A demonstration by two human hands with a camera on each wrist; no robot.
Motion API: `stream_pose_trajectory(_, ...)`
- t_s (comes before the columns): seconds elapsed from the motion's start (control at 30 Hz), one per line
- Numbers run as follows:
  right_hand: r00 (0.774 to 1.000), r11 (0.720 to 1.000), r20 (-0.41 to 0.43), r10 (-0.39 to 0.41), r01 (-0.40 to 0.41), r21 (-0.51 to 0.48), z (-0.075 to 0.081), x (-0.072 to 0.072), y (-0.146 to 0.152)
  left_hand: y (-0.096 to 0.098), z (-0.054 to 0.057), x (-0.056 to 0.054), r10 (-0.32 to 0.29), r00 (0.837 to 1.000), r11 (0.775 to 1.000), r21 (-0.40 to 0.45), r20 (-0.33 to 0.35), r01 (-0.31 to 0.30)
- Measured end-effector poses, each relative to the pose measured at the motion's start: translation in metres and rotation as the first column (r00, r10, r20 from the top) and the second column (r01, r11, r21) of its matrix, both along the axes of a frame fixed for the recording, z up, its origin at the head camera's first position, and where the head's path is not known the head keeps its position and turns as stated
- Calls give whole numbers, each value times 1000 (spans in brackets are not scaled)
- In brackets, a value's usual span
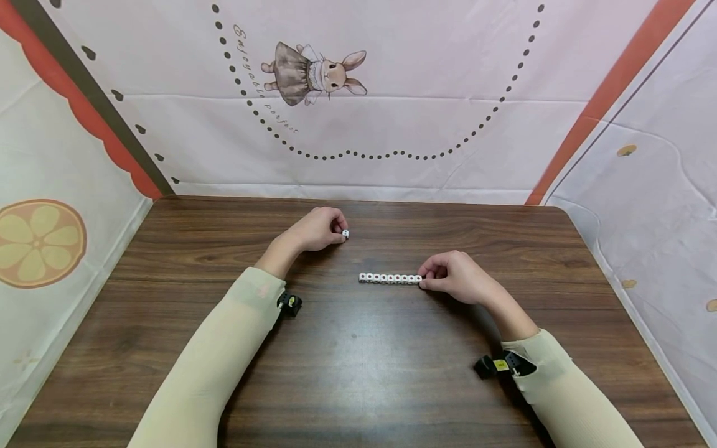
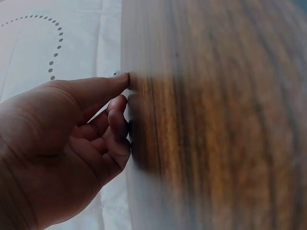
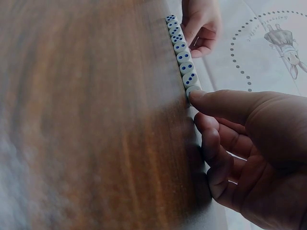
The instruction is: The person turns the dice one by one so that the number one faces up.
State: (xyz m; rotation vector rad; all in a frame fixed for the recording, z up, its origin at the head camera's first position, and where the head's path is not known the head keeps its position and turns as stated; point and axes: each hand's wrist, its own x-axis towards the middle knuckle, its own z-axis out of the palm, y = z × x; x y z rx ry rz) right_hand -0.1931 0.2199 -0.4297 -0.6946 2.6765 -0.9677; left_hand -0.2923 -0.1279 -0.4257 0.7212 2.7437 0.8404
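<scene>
A straight row of several white dice (image 1: 389,278) lies on the table, each top face in the head view showing one large dot. At the row's right end, my right hand (image 1: 462,277) pinches the last die (image 3: 192,89) between thumb and forefinger. Blue dots mark the near sides of the row (image 3: 183,58) in the right wrist view. Farther back and to the left, my left hand (image 1: 318,229) pinches a separate white die (image 1: 345,234) at its fingertips. In the left wrist view the left thumb (image 2: 103,90) hides most of that die.
The brown wood-grain table (image 1: 358,373) extends around both hands. Behind it hangs a pale cloth (image 1: 420,74) printed with a rabbit and dotted line; similar cloth hangs at both sides. Black wrist cameras (image 1: 290,303) sit at the sleeve cuffs.
</scene>
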Motion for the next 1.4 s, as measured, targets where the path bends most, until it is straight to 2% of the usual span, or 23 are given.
stream_pose_trajectory(0.33, 1000, 1000, 2, -1, 1, 7, 0, 0, 0, -3, 3, 2, -12, 1000, 1000, 3, 10, 12)
stream_pose_trajectory(0.57, 1000, 1000, 6, 0, 0, 2, 0, 0, 0, -3, 4, 1, -124, 992, 992, 8, 2, 124)
stream_pose_trajectory(0.7, 1000, 1000, 7, -1, 1, -1, 0, 0, 0, -4, 4, 0, -151, 988, 988, -17, 13, 151)
stream_pose_trajectory(0.97, 1000, 1000, 1, 1, -1, 9, 2, -1, -1, -3, 4, 0, -139, 990, 989, -50, 4, 139)
stream_pose_trajectory(1.4, 1000, 1000, 11, -3, 3, 13, 3, 0, -1, -7, 4, 0, -81, 997, 997, 19, -13, 81)
